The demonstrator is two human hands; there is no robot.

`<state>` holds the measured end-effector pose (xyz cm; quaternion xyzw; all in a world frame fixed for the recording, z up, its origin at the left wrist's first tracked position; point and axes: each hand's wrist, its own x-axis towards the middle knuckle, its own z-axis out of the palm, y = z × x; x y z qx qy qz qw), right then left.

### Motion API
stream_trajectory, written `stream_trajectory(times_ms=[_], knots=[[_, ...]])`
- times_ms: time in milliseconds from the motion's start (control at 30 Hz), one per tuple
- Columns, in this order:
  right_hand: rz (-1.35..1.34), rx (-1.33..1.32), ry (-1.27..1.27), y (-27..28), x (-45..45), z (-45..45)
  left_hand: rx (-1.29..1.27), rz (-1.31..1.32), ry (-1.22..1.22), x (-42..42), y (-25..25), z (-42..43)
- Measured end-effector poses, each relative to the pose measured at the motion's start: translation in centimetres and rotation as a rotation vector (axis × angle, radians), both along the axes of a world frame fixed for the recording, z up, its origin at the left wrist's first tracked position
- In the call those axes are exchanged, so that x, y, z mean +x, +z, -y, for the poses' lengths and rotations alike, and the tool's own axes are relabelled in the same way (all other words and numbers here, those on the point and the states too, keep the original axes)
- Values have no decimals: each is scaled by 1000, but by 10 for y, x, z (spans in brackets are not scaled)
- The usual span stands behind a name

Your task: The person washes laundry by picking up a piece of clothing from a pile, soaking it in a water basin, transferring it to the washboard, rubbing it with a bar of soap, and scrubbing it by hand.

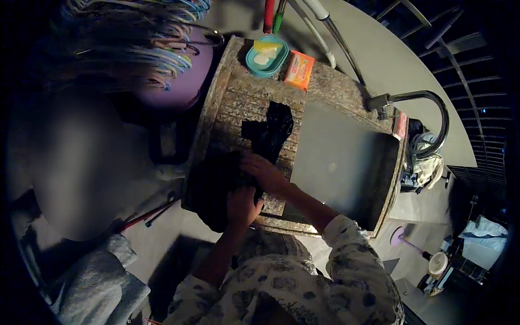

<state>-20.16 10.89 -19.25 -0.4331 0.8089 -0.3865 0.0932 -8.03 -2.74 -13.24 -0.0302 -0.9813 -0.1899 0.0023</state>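
Centrally, cloth [213, 187], black, matte and bunched, at the near left corner of the counter [238, 92], beneath both hands; a narrow length extends beyond the fingers, its long axis running away from the body and slightly rightward, the right hand [265, 171] being nearer to it. Left hand [242, 206]: on the bunched part, just below the right. Fingers of both: resting on the cloth, partly lost against the black; curl and grip cannot be told. Counter: mottled, stone-like, ribbed crosswise. Sink [327, 143]: rectangular, smooth-looking, grey, adjoining the ribs on the right. Dish [277, 64]: teal, oval, holding yellow soap [268, 47] and a whitish piece [262, 58]. Packet [299, 70]: orange, oblong, glossy. Tap [445, 116]: curved metal.
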Motion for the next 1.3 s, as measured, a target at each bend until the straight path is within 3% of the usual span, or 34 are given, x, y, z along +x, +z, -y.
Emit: stream_trajectory(times_ms=[133,267,367,400,467,567,667,767,867,900,933,1067,1200,1267,1300], knots=[[-265,-11,-278,-21,-83,1,-19,179,-32,-4,10,-1],[-194,-36,-543,-35,-173,12,40,111,-28,0,7,0],[-68,-120,-494,-51,-162,27,15,63,-53,-4,10,2],[-165,-130,-437,-29,-129,31,3,55,-52,-3,8,2],[-174,-182,-317,-47,-63,36,-5,74,-41,-3,8,0],[38,126,-88,26,-41,26,0,125,-33,-1,8,-1],[-271,-19,-380,-28,-108,19,-2,135,-42,2,7,-2],[156,-212,-508,-45,-177,23,-21,139,-52,-4,13,-1],[-180,-81,-418,-26,-155,17,-32,95,-49,-6,9,-1],[-29,-73,-289,-26,-138,17,-34,70,-49,-5,7,-1],[-72,-70,-287,-13,-99,18,-35,45,-46,-4,6,-2],[61,153,169,26,-37,-4,-28,118,-39,-1,0,-1],[-330,-80,-544,-43,-122,-40,23,109,-29,1,8,-1],[-41,-160,-674,-27,-167,-38,24,56,-23,-4,11,-1],[-65,-141,-665,-35,-176,-42,24,15,-27,-5,11,-1]])
